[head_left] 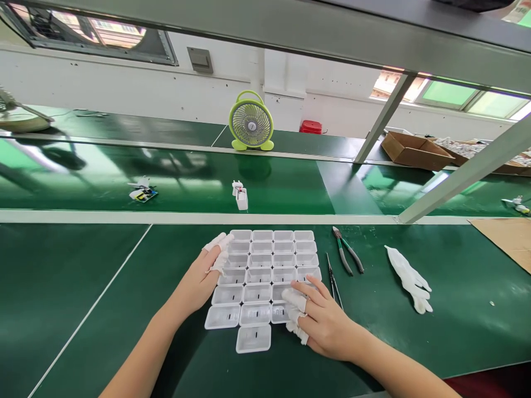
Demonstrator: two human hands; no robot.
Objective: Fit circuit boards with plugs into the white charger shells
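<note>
Small white plastic boxes (258,294), open at the top, stand edge to edge in rows on the green bench. One single box (253,339) sits at the near end of the block. My left hand (208,266), white covers on some fingertips, lies along the block's far left side with its fingers stretched out, touching the outer boxes. Over the block's near right corner rests my right hand (317,315), also with white finger covers. Its fingers are apart on the boxes and hide a few of them.
Right of the boxes lie tweezers (333,282), green-handled cutting pliers (347,251) and a white glove (410,280). Beyond a rail, a conveyor carries a white plug-like part (240,194) and a small circuit assembly (142,189). A green fan (251,122) and cardboard box (416,151) stand behind.
</note>
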